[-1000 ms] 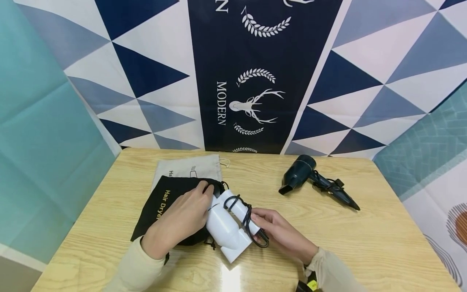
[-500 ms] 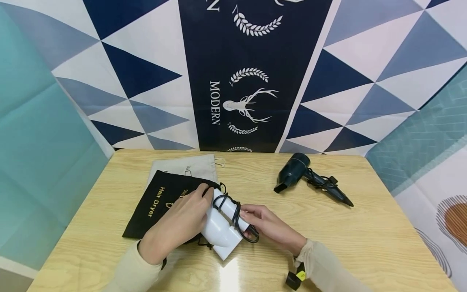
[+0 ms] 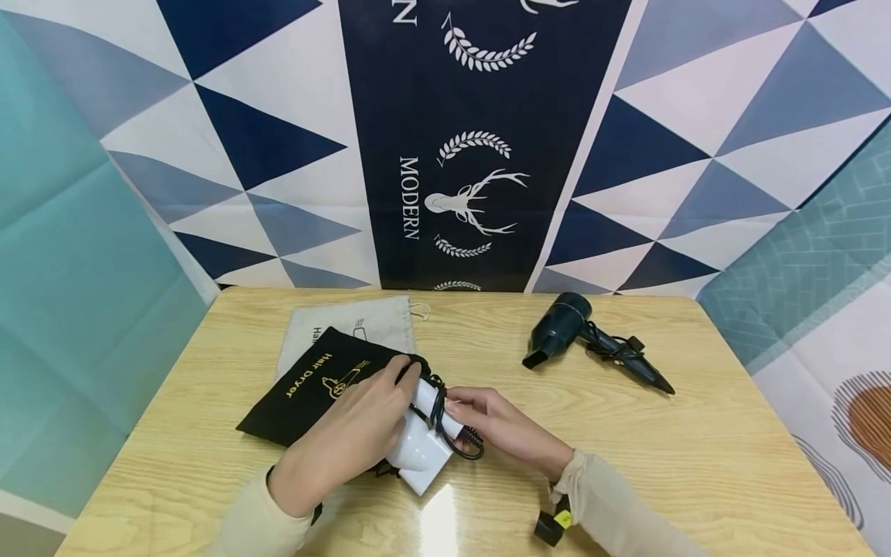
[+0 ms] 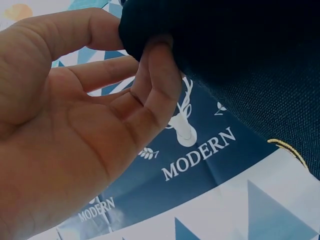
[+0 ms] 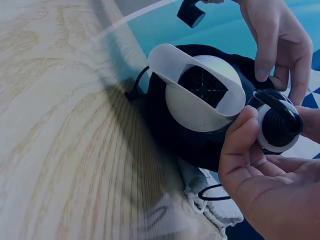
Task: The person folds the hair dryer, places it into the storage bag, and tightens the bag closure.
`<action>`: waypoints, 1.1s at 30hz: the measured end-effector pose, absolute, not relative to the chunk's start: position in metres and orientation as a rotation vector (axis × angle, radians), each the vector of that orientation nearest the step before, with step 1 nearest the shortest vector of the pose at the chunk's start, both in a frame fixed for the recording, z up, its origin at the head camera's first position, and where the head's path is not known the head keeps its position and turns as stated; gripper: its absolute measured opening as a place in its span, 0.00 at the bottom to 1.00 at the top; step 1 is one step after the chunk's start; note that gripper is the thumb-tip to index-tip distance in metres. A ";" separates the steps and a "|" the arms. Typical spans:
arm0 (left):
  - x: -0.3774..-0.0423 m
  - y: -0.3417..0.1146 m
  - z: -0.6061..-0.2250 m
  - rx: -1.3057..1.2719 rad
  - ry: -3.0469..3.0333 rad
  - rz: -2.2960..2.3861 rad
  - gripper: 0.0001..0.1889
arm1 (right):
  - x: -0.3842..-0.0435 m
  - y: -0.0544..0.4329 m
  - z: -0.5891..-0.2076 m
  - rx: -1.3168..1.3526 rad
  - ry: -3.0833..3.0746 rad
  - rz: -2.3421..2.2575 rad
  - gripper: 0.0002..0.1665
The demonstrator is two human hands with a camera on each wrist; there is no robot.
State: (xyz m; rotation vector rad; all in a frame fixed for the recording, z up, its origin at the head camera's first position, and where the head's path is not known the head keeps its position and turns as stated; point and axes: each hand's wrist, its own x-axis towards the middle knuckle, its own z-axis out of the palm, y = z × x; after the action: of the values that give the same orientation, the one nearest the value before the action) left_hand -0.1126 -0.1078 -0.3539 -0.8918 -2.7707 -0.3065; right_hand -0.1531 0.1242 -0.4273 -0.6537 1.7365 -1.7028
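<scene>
A white hair dryer with its black cord wound round the handle lies partly inside a black drawstring bag lettered "Hair Dryer" in gold. My left hand pinches the rim of the bag's mouth between thumb and fingers; the left wrist view shows the dark cloth in that grip. With my right hand I hold the dryer by the cord-wrapped end of its handle. In the right wrist view the wide nozzle faces the camera, ringed by the bag's opening. The dryer's rear is hidden in the bag.
A dark green hair dryer with its cord wrapped round the handle lies at the back right of the wooden table. Under the black bag is a light grey cloth pouch with a drawstring. A patterned backdrop stands behind the table.
The white dryer has slid further left into the black bag, my right hand moving along with it. The bag's far end has swung, and my left hand still grips its mouth.
</scene>
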 end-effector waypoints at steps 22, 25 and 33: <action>-0.094 -0.085 -0.350 -1.056 -2.710 -0.455 0.29 | -0.150 0.124 -0.420 -0.689 1.733 -1.729 0.24; -0.091 -0.082 -0.350 -1.072 -2.699 -0.471 0.29 | -0.149 0.124 -0.421 -0.690 1.735 -1.736 0.23; -0.088 -0.076 -0.353 -1.108 -2.636 -0.549 0.29 | -0.146 0.123 -0.417 -0.563 1.725 -1.786 0.22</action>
State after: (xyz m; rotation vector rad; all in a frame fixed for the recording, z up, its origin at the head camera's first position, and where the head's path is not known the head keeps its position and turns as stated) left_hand -0.0877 -0.0757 -0.3533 -1.1083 -2.6359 -0.5494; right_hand -0.1458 0.1225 -0.4173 -0.5626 1.7249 -1.7860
